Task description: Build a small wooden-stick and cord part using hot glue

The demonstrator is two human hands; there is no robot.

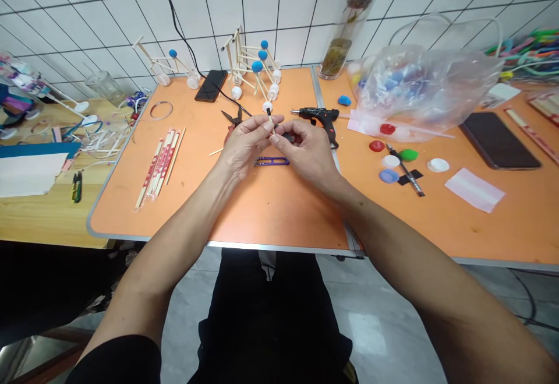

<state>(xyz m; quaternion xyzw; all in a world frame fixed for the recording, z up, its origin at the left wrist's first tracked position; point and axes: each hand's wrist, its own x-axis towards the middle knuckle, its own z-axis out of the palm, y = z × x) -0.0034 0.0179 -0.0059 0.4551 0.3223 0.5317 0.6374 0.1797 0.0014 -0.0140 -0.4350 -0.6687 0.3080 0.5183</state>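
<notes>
A white tiled wall [279, 5] stands behind an orange table [271, 221]. From my remote post, I see two bare hands meeting above it, between its front and back edges. The left hand [250, 142] and right hand [306, 146] both pinch a short pale stick [271, 122] with a dark upper end. Purple snips [272, 161] lie nearer the front edge; a black glue gun [324, 120] lies right, toward the back edge. I judge a light, steady pinch suits this thin piece, keeping its dark end in sight.

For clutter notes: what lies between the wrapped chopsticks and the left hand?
Head view: a loose stick, then bare orange tabletop, then another stick by the left hand.
</notes>
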